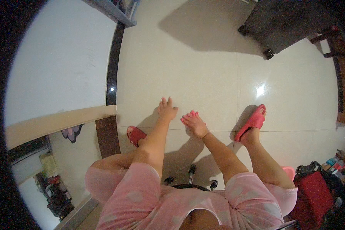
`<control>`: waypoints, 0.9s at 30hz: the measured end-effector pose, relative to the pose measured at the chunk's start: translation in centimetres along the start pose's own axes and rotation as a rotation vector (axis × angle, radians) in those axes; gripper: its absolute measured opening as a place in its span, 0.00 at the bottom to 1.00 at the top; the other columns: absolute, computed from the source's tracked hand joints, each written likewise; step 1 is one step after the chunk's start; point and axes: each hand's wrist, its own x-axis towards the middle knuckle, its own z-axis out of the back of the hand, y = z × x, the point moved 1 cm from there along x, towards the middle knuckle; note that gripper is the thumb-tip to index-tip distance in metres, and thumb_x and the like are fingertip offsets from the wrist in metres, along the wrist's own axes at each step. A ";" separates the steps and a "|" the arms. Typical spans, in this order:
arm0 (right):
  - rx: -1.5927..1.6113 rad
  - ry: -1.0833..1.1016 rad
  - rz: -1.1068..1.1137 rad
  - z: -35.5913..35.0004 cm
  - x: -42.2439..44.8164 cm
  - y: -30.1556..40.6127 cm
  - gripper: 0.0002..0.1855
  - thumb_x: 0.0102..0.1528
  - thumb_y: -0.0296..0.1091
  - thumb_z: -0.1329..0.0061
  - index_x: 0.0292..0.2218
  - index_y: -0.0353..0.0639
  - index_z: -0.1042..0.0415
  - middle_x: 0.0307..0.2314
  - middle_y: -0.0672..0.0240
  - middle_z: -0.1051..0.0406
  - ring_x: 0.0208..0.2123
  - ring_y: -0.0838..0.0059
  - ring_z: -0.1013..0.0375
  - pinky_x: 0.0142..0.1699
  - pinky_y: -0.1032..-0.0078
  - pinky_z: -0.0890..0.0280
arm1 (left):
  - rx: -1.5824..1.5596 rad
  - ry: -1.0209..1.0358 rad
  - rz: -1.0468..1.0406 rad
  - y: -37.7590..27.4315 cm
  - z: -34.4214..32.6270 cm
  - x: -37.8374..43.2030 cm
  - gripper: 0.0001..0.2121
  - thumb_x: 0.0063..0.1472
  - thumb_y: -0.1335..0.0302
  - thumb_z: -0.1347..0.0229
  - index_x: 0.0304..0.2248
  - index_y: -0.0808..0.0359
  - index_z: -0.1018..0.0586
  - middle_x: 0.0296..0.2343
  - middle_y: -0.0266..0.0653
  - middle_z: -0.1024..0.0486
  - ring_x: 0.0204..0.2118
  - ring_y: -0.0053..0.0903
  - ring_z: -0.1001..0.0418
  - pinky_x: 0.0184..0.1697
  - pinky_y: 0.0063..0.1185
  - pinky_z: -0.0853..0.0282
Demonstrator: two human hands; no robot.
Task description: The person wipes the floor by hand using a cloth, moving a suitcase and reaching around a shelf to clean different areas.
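Observation:
My left hand (167, 111) is held out over the pale tiled floor (172, 69), fingers apart, with nothing in it. Just to its right, my right hand (196, 126) is palm down, its fingers curled over a small bright pink object (193, 113). Pink bits stick out past the fingertips and beside the hand; the rest is hidden, so its exact kind cannot be told. The two hands are apart from each other.
Red slippers (256, 120) are on my feet, either side of my hands. Chair casters (192, 169) show below me. A dark wheeled cabinet (287, 26) stands upper right, a red bag (314, 198) lower right. A white wall panel (60, 63) and doorway (80, 152) are left.

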 end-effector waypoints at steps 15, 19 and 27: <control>-0.484 -0.037 -0.189 22.4 7.4 12.3 0.19 0.53 0.30 0.58 0.47 0.45 0.32 0.35 0.53 0.28 0.37 0.54 0.29 0.43 0.64 0.35 | -0.560 -0.130 -0.324 -8.4 7.2 -1.2 0.10 0.50 0.65 0.43 0.27 0.63 0.22 0.24 0.42 0.24 0.27 0.31 0.26 0.33 0.27 0.32; -0.571 -0.094 -0.162 31.6 6.4 14.9 0.17 0.54 0.34 0.58 0.45 0.44 0.31 0.34 0.52 0.28 0.37 0.53 0.29 0.43 0.65 0.35 | -0.645 -0.216 -0.424 -13.4 13.4 -4.6 0.15 0.54 0.60 0.45 0.23 0.64 0.23 0.18 0.38 0.26 0.21 0.26 0.29 0.28 0.26 0.34; -0.437 -0.468 -0.328 45.0 2.0 20.4 0.18 0.54 0.35 0.56 0.46 0.41 0.31 0.36 0.53 0.28 0.41 0.60 0.29 0.46 0.72 0.36 | -0.516 -0.280 -0.536 -22.6 24.2 -8.1 0.25 0.60 0.50 0.57 0.22 0.64 0.25 0.17 0.38 0.27 0.21 0.29 0.29 0.28 0.27 0.35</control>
